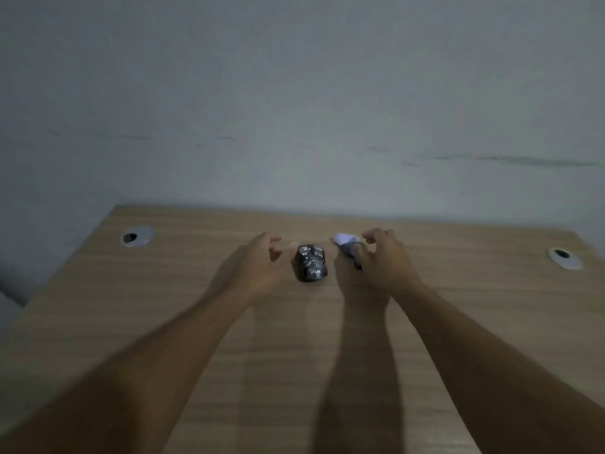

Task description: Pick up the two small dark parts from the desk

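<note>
A pale grey wall [294,93] fills the upper half of the view, marked with a few faint dark streaks on its right side. Below it a light wood-grain tabletop [294,355] stretches toward the camera, its far edge meeting the wall. Two round grey cable grommets are set into it, one near the far left corner [137,236] and one near the far right edge [564,257].

Two bare forearms reach in from the bottom corners and converge toward the far middle of the tabletop. The left hand [262,267] hovers just left of a small dark toy car [311,262], its fingers loosely curled and holding nothing; whether the fingertips touch the car cannot be told, since the view is blurred. The right hand [383,260] sits just right of the car, with its thumb and fingers curled round a small dark object [355,257] that bears a white tip [345,239] pointing away from the camera; what the object is cannot be made out.

The toy car stands on the tabletop between the two hands, lengthwise toward the wall, black with pale mottled markings across its roof and hood.
</note>
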Demonstrator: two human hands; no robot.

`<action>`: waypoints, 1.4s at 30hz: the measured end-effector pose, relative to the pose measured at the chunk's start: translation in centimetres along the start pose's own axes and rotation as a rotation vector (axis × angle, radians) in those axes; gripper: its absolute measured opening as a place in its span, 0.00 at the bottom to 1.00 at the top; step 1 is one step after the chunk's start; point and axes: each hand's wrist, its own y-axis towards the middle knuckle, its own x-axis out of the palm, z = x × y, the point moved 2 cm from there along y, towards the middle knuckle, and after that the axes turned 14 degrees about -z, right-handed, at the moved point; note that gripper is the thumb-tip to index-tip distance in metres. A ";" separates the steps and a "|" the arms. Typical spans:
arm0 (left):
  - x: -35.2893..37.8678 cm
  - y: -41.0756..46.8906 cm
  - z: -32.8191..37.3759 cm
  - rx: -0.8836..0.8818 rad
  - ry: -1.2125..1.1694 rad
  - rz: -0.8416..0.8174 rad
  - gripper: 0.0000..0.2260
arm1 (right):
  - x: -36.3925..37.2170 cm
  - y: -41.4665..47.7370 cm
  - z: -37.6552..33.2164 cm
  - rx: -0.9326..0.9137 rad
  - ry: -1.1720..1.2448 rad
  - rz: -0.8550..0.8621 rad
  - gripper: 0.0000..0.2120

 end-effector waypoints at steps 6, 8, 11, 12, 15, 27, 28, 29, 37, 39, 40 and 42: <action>4.8 -1.9 -1.0 -0.006 0.070 0.224 0.28 | 3.4 -1.6 2.1 0.010 0.146 0.143 0.26; 5.8 -2.3 -0.5 -0.028 0.099 0.254 0.32 | 4.1 -1.7 2.2 -0.017 0.143 0.177 0.27; 7.6 -2.3 0.6 -0.106 0.198 0.290 0.40 | 4.7 -1.5 2.1 -0.044 0.095 0.188 0.26; 8.0 -2.2 0.9 -0.121 0.238 0.312 0.43 | 4.7 -1.5 2.0 -0.045 0.089 0.193 0.25; 8.6 -1.6 0.9 -0.137 0.321 0.338 0.46 | 4.8 -1.2 1.9 -0.028 0.119 0.204 0.21; 6.0 -1.0 -0.9 -0.101 0.346 0.248 0.33 | 4.3 -1.2 1.3 -0.083 0.143 0.174 0.15; 5.6 -0.9 -1.4 -0.089 0.331 0.228 0.32 | 4.2 -1.2 1.2 -0.100 0.153 0.162 0.16; 5.2 -0.7 -1.8 -0.069 0.319 0.210 0.31 | 4.2 -1.1 1.2 -0.118 0.159 0.148 0.18; 4.0 0.6 -3.4 0.077 0.247 0.210 0.29 | 4.3 -0.6 1.0 -0.312 0.141 0.253 0.09; 3.9 0.9 -3.9 0.098 0.204 0.203 0.28 | 4.2 -0.5 1.3 -0.363 0.160 0.290 0.08; 4.0 1.1 -4.1 0.107 0.173 0.203 0.27 | 4.2 -0.4 1.5 -0.377 0.179 0.300 0.08; 4.1 1.3 -4.3 0.116 0.116 0.209 0.24 | 3.7 -0.5 1.8 -0.369 0.251 0.317 0.07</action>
